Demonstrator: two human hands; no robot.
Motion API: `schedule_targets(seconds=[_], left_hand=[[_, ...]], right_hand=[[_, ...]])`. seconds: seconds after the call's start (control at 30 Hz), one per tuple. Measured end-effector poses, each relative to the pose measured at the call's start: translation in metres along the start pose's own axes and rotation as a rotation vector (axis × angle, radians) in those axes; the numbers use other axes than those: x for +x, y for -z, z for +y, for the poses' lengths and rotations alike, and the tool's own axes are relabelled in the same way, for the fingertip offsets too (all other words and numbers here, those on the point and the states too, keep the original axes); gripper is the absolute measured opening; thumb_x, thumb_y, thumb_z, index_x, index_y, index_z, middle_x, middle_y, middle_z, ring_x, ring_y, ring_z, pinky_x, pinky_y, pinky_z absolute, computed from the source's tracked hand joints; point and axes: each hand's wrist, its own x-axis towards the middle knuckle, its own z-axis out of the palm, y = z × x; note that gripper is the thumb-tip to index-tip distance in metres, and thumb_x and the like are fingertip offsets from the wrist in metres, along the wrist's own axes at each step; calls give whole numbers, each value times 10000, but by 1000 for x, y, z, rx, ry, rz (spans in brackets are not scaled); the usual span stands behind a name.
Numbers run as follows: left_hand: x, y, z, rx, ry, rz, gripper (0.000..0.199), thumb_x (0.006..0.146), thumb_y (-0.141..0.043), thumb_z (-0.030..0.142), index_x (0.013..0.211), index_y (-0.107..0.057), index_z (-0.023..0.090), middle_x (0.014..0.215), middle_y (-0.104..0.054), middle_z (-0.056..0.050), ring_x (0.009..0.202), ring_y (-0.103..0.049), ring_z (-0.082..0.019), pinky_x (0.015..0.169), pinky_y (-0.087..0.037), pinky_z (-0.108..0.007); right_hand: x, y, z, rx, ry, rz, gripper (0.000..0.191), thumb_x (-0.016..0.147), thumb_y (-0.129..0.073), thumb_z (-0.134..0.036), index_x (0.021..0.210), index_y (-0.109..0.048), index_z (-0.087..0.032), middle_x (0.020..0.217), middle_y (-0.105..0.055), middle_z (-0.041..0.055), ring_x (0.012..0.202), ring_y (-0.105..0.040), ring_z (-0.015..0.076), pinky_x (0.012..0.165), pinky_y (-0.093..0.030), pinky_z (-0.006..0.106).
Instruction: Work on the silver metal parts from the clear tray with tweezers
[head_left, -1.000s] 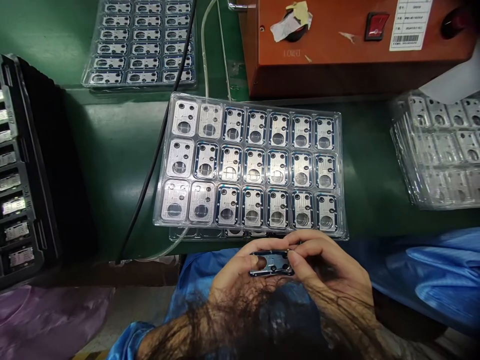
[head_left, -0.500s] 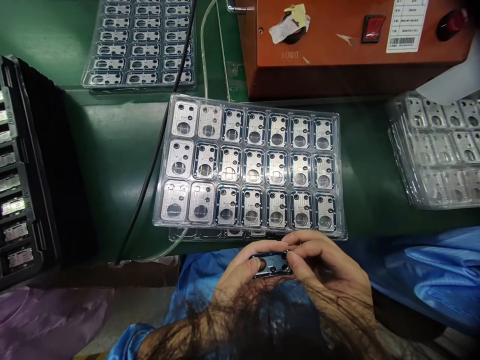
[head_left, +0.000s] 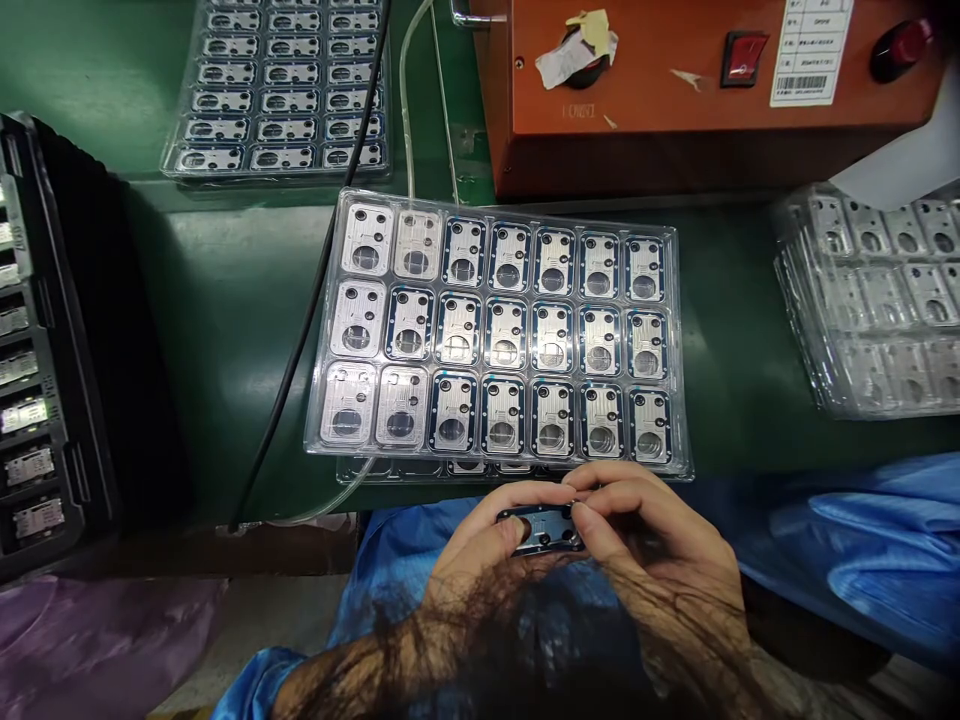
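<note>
Both hands meet just below the front edge of a clear plastic tray (head_left: 495, 290) that holds rows of silver plates, many with dark blue rims. Between the hands is a metal plate with a blue rim (head_left: 550, 527), lying lengthwise from left to right. My left hand (head_left: 480, 540) grips its left end, thumb on top. At the right end, my right hand (head_left: 660, 530) pinches the plate with thumb and fingers. The undersides of the fingers are hidden, and hair covers part of both wrists.
An orange-brown machine (head_left: 637, 120) with a red switch stands at the back. Stacked clear trays (head_left: 885, 300) lie at right, another filled tray (head_left: 281, 100) at back left. Black racks (head_left: 67, 400) stand at left. A black cable (head_left: 300, 345) runs beside the middle tray.
My left thumb has shifted slightly on the plate. Otherwise both hands hold the plate in nearly the same place; the whole view has moved a little.
</note>
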Motion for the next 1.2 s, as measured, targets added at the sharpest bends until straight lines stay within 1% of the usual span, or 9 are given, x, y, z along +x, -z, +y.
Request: schedule_targets(seconds=[0.17,0.33,0.47,0.63,0.8,0.9,0.97,1.1,1.2], left_hand=[[-1,-3,3,-10,6,22,341,722,-750,384,1002,-756,189,1096,-730,-79,1079,-682,-288,958,-549,-369],[0,-6,0,37,-17,83,352,730,-768,451,984,-764,207,1070,-742,-71,1053,-693,-274,902,-569,-351],[1,-7,-1,32,-15,63,349,723,-777,454,990,-763,231,1094,-748,-71,1051,-699,-272,904,-567,-346],[1,-5,-2,45,-1,53,281,749,-769,405,989,-764,259,1099,-747,-51,934,-727,-217,837,-567,-293],[1,-4,-4,96,-1,115,308,716,-798,420,978,-763,259,866,-759,-21,773,-720,-164,765,-563,-251],[2,-6,-6,128,-53,143,316,699,-807,439,947,-768,249,900,-766,-19,861,-717,-170,795,-561,-234],[3,-7,-8,141,-90,139,295,724,-785,440,947,-769,248,938,-772,-22,927,-717,-187,838,-565,-252],[4,-9,-11,198,-181,174,254,755,-753,445,927,-774,259,964,-774,-17,959,-718,-203,884,-565,-288],[4,-9,-12,269,-235,214,219,769,-739,436,909,-780,274,999,-777,-10,959,-718,-191,886,-560,-272]], right_hand=[[2,0,-2,5,19,-2,141,808,-660,-190,729,-614,-297,891,-693,-3,777,-721,179,502,-553,226],[2,0,-4,-47,40,8,138,801,-657,-170,746,-617,-291,923,-688,-13,726,-695,135,521,-547,199],[1,1,-5,-91,72,18,134,782,-678,-175,768,-621,-296,941,-687,-17,687,-661,130,516,-532,223],[0,0,-5,-86,80,27,134,788,-671,-157,789,-625,-284,943,-682,0,732,-673,146,545,-528,246],[-1,-2,-4,-145,113,26,102,807,-652,-171,799,-621,-268,943,-681,-6,706,-664,108,584,-528,216],[-2,-3,-5,-226,175,57,93,815,-638,-178,803,-617,-268,929,-692,-11,714,-676,92,590,-526,194],[-3,-5,-5,-284,209,84,86,817,-638,-185,812,-614,-268,924,-702,-11,709,-686,86,590,-525,189],[-3,-7,-4,-376,244,116,70,820,-642,-208,816,-614,-272,918,-732,-5,674,-700,91,585,-536,200],[-5,-7,-4,-432,254,137,62,835,-624,-233,791,-617,-276,917,-749,5,681,-720,116,579,-555,223]])
